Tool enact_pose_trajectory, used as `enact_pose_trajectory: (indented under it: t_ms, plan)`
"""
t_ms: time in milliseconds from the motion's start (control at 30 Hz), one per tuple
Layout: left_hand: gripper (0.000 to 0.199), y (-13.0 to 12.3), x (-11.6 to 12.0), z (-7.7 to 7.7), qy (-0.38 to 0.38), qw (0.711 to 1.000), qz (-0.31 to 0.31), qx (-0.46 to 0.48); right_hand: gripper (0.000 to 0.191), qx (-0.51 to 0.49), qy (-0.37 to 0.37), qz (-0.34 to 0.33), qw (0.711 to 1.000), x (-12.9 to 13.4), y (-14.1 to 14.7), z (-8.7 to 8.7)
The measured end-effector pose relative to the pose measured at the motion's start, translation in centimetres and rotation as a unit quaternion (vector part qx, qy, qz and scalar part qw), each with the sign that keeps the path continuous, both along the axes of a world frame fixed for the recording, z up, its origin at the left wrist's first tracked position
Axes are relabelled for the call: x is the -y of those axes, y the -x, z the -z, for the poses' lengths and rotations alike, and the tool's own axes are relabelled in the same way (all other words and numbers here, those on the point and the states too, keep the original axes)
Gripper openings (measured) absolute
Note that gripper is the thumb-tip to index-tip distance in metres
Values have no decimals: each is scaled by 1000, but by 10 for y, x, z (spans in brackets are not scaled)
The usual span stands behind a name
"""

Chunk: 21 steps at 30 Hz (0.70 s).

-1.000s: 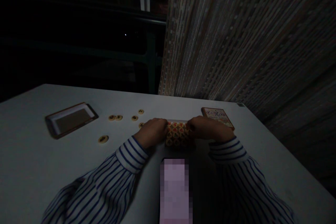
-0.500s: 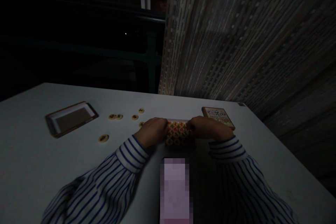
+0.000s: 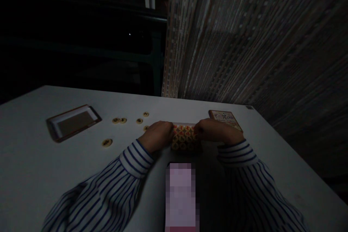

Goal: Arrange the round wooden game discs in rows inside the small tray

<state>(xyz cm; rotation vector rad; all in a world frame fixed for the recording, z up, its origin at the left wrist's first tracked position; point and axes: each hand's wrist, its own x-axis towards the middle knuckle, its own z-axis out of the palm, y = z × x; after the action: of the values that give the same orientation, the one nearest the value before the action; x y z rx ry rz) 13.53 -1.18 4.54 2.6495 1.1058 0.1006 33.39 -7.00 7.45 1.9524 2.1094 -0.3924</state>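
Rows of round xiangqi pieces (image 3: 182,139), with red characters at the far side and dark ones nearer, lie in a tray between my hands. My left hand (image 3: 157,136) is closed at the tray's left side, fingers curled against its far left corner. At the far right corner is my right hand (image 3: 213,130), also closed, with its fingertips by the pieces. The curled fingers hide what exactly each hand pinches. Loose pieces lie left of my left hand, among them one nearer piece (image 3: 107,143) and one farther back (image 3: 146,114).
An open, shallow box (image 3: 53,136) lies at the left of the white table (image 3: 67,170). Behind my right hand is a printed box lid (image 3: 227,117). A phone with a blurred screen (image 3: 181,195) lies in front. A string curtain (image 3: 217,43) hangs beyond the table.
My right hand has shifted very slightly, and the whole view has moved a little. Both hands stay at the tray's sides.
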Motion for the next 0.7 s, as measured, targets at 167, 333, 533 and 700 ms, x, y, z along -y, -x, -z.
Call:
enact_pose_trajectory:
  t_ms: [167,333,533,700]
  plan:
    - [29,0,0,0,-6,1000,3,3,27,15,-14,-5,1000,0,1,0]
    - [31,1,-1,3,-9,1000,10,7,29,23,-11,-7,1000,-2,0,4]
    - [32,1,0,0,3,1000,6,4,26,25,-24,-24,999,-2,0,6]
    - [32,1,0,1,-5,1000,9,-4,28,25,-16,-15,999,-1,2,3]
